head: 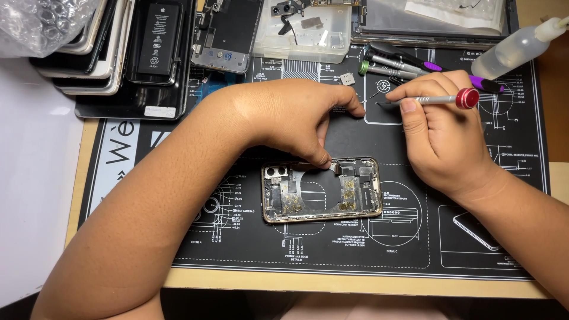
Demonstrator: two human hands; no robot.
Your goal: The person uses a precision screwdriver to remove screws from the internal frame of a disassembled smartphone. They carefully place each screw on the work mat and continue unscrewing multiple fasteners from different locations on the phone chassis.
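I take the opened phone housing (322, 189) on the black repair mat (178, 237) as my landmark. My left hand (296, 115) comes in from above it, thumb and forefinger pinched nearly shut on a small pale strip at the housing's upper edge, near the middle; whether that is a flex cable or a tab I cannot tell. My right hand (441, 133) sits above and to the right of the housing, well clear of it, fingers curled closed around a red-capped precision screwdriver (435, 99) held level, tip pointing left. My reading: the step is freeing that strip from the chassis. The next move likely calls for a slow, even pull, with the driver kept away from the boards.
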